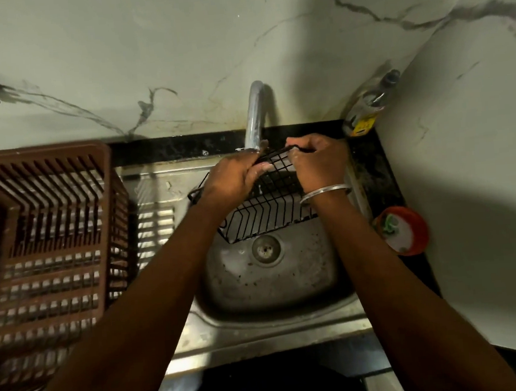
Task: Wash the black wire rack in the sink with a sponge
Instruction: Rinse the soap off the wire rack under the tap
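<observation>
1. The black wire rack [270, 208] is held tilted over the basin of the steel sink [262, 332]. Its upper edge is just beneath the tap [254, 117] and its lower edge is near the drain [266, 248].
2. The rack's top wire is gripped by the right hand [319, 165], with the fingers curled round it at the far right corner.
3. The upper left part of the rack is covered by the left hand [236, 175], with the fingers bent round its wires. Whether anything is pressed beneath the palm cannot be told.
4. A metal bangle [325, 191] is worn on the right wrist.
5. A brown slatted basket [46, 245] is set on the draining board, left of the basin.
6. A bottle [367, 107] with a yellow label is stood in the corner behind the sink.
7. An orange tub [409, 232] is placed on the dark counter [380, 181] to the right, with something green inside it.
</observation>
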